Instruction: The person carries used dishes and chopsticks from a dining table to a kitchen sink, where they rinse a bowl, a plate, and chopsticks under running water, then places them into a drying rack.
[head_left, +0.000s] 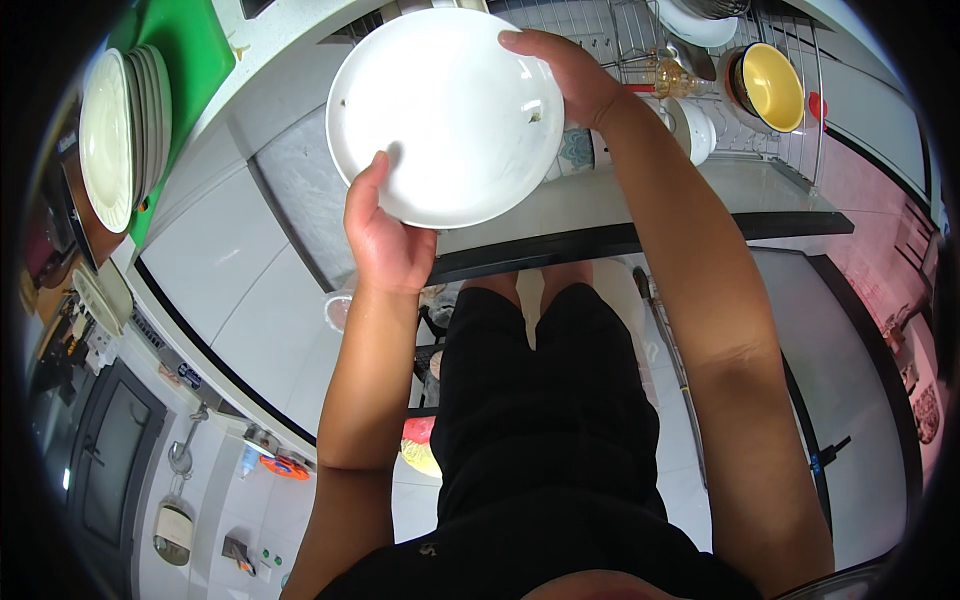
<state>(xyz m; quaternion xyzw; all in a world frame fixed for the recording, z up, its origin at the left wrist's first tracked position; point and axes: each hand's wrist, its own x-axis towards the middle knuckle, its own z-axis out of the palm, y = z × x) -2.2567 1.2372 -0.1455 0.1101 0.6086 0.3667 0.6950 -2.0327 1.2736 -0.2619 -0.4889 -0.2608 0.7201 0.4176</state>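
Both of my hands hold a round white plate (446, 120) by its rim, its face turned up toward me. My left hand (390, 240) grips the lower left edge with the thumb on the plate's face. Gripping the upper right edge, my right hand (574, 79) also has its thumb on top; its other fingers are hidden beneath. Small dark marks show near the plate's left and right edges. Behind the plate is a pulled-out wire dish rack (799, 90), partly covered by the plate and my right arm.
Stacked plates (109, 142) stand on a green board (199, 52) on the left counter. The rack holds a yellow bowl (775, 86), white bowls (694, 131) and an amber glass item (671, 79). The drawer's dark edge (540, 247) crosses before my knees. A dark-framed panel (847, 360) is at right.
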